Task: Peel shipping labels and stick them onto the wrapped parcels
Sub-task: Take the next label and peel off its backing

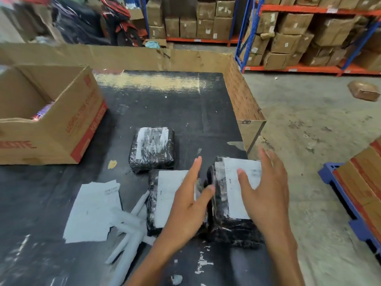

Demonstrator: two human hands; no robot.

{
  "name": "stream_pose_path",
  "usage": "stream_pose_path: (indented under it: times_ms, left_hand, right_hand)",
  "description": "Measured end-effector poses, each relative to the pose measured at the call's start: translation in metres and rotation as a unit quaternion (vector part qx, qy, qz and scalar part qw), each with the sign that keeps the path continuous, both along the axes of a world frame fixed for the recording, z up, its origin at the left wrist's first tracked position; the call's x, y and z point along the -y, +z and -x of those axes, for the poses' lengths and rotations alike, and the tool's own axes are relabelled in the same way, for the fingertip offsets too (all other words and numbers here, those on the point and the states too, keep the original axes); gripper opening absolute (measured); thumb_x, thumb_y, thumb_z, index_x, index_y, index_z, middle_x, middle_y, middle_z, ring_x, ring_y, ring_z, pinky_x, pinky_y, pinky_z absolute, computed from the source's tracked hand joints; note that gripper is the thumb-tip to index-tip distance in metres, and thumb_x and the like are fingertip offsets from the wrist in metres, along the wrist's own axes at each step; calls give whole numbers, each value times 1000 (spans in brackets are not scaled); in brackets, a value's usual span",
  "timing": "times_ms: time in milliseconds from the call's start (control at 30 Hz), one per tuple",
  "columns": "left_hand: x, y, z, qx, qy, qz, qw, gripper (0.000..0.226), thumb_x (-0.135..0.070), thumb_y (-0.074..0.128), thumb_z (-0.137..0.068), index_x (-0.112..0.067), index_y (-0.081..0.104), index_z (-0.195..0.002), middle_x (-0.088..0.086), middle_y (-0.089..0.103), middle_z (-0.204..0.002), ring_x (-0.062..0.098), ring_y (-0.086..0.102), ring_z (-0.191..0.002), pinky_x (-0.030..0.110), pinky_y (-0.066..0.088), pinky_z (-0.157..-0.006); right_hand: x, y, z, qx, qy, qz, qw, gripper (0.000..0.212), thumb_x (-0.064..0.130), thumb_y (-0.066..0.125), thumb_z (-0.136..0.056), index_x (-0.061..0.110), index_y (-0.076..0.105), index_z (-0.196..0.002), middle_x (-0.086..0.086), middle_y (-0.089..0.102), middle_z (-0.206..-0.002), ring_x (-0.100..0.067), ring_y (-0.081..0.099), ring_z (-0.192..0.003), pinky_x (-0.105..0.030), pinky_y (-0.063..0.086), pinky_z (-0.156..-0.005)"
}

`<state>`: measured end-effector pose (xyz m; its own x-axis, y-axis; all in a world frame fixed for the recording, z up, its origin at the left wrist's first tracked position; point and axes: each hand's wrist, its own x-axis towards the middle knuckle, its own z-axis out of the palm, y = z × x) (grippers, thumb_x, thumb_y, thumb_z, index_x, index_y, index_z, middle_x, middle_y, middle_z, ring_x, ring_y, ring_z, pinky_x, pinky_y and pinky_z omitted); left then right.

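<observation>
Both forearms rise from the bottom edge over a black table [165, 108]. The left hand [189, 203] is flat with straight fingers and holds nothing; it lies over the right part of the white label [169, 195] on the middle parcel [152, 205]. Whether the palm presses on it cannot be told. The right hand [266, 195] is spread wide, fingers straight and apart, and also grips nothing. Its thumb crosses the label [233, 201] on the right parcel [233, 230], while its fingers reach past the parcel's far right edge.

Those two parcels, both in shiny black wrap, lie side by side and close together near the table's front. A third parcel [151, 153] lies just beyond the middle one, apart from it, with a pale label under glossy tape on its top.

Left of the middle parcel, a loose stack of label sheets [92, 211] lies flat on the table. White backing strips [127, 234] are scattered between the stack and the parcel.

An open carton [68, 129] with red print stands at the table's left. A cardboard wall [144, 56] runs along the far and right edges. Beyond, blue and orange racks [249, 34] hold brown boxes. A small brown packet [363, 91] lies on the concrete floor, and a blue pallet [334, 178] with stacked cartons sits at the right.
</observation>
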<state>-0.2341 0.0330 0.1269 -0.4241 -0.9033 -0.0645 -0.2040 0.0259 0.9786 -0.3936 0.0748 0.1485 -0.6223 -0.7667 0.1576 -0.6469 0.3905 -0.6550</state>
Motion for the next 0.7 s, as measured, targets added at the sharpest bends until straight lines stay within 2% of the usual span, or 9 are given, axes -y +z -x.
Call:
stream_pose_path:
  times_ms: [33, 100, 167, 267, 333, 433, 500, 567, 700]
  left_hand:
    - [3, 2, -19, -7, 31, 6, 999, 59, -27, 54, -103, -52, 31, -151, -41, 28, -152, -15, 29, -142, 16, 25, -115]
    - [14, -1, -63, -2, 107, 29, 994, 48, -26, 57, -101, -50, 47, -142, -34, 47, -146, -17, 42, -133, 11, 33, -109]
    - [25, -13, -110, 47, 194, 51, 979, 42, -27, 55, -96, -39, 57, -136, -24, 59, -138, -12, 52, -128, 11, 39, -106]
    - [37, -50, -174, 169, 306, 28, 936, 36, -13, 56, -101, -17, 62, -136, 0, 64, -138, 19, 57, -131, 36, 41, -112]
    - [38, -74, -206, 251, 340, -10, 906, 38, -8, 55, -100, -7, 59, -138, 13, 60, -142, 31, 52, -135, 39, 36, -113]
    - [37, -94, -226, 325, 340, -45, 881, 37, -8, 56, -99, 3, 58, -134, 24, 59, -138, 39, 48, -134, 36, 35, -107]
    - [35, -100, -228, 354, 322, -62, 876, 25, -10, 56, -97, 4, 65, -115, 24, 64, -124, 39, 53, -124, 35, 39, -92]
    - [35, -106, -227, 394, 297, -57, 868, 22, -16, 55, -95, 2, 63, -106, 19, 63, -122, 37, 53, -122, 35, 42, -90]
    - [33, -112, -228, 435, 283, -41, 854, 42, -26, 53, -98, 2, 58, -129, 13, 51, -148, 29, 43, -139, 34, 40, -105]
  right_hand:
    - [9, 6, -18, 17, 39, 52, 998, 60, 33, 60, -97, 29, 38, -153, -1, 35, -161, -20, 30, -150, -31, 25, -119]
    - [33, 8, -60, 49, 133, 84, 986, 46, 27, 60, -98, 29, 52, -143, 6, 51, -147, -12, 45, -137, -21, 31, -110]
    - [58, -1, -106, 64, 229, 61, 969, 37, 24, 59, -98, 26, 60, -135, 7, 60, -134, -12, 55, -125, -27, 42, -107]
    - [89, -30, -174, 70, 346, -21, 935, 32, 21, 59, -95, 19, 66, -126, -1, 70, -122, -22, 64, -113, -39, 50, -99]
    - [102, -50, -213, 56, 391, -99, 913, 30, 21, 56, -96, 13, 68, -122, -10, 71, -119, -29, 65, -113, -37, 52, -94]
    - [115, -71, -249, -21, 383, -203, 901, 27, 23, 55, -98, 5, 66, -115, -16, 68, -121, -35, 64, -115, -36, 53, -88]
    - [124, -84, -259, -65, 353, -243, 901, 30, 28, 54, -98, 8, 65, -117, -13, 68, -124, -33, 65, -116, -35, 53, -89]
    - [129, -95, -264, -69, 321, -256, 909, 32, 34, 56, -96, 11, 67, -116, -11, 70, -124, -32, 66, -115, -36, 54, -87]
    - [128, -107, -268, -64, 294, -248, 921, 29, 35, 62, -94, 12, 68, -110, -10, 72, -117, -32, 69, -110, -35, 55, -83]
